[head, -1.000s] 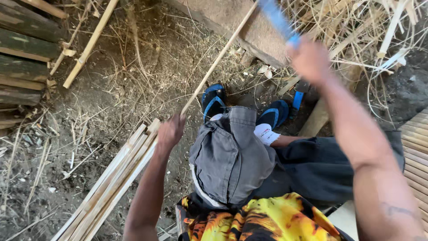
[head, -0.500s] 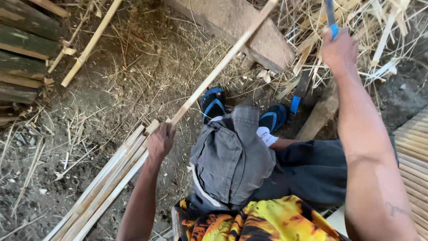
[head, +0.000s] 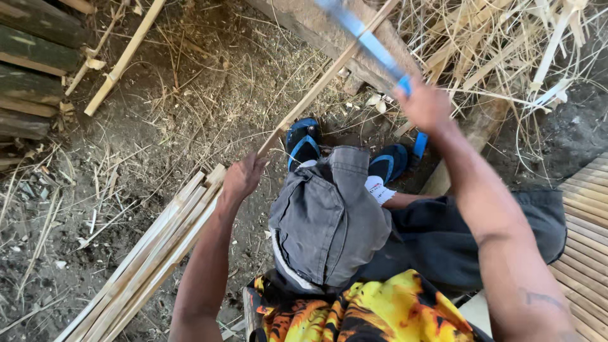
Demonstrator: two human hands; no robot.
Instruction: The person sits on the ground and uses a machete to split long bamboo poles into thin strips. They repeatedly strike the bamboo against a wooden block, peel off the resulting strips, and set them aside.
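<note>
Seated above the dirt floor (head: 158, 145), knees in grey shorts (head: 329, 215), feet in two blue sandals (head: 303, 142). Left hand (head: 242, 179) with grip clamped around the lower part of one long bamboo strip (head: 329, 73), slanting up from the hand toward the top edge of the view, across a wooden block (head: 304, 22). Right hand (head: 425, 106) raised, grip closed tight on the blue handle of a knife (head: 367, 41), the blade blurred and angled up to the left, close to the strip's upper part; touching or just apart, cannot tell. Judged from this pose, best handled so: strip kept steady and braced against the block, left fingers held well below the blade's path, strokes short and directed away from the body and knees, wrist firm, edge following the grain rather than biting across it. Risk, by the look of it: a slip toward the left hand or toward the toes just beneath. Counted: one strip in hand; one knife; a bundle of roughly six finished slats (head: 152, 253) lying on the floor just below the left hand, running toward the bottom-left corner; one loose bamboo stick (head: 123, 60) near the top-left; several dark split poles (head: 31, 69) stacked at the left edge, exact number unclear; a tangled heap of pale shavings (head: 506, 50) at the top-right; woven slat panel (head: 589, 253) at the right edge
</note>
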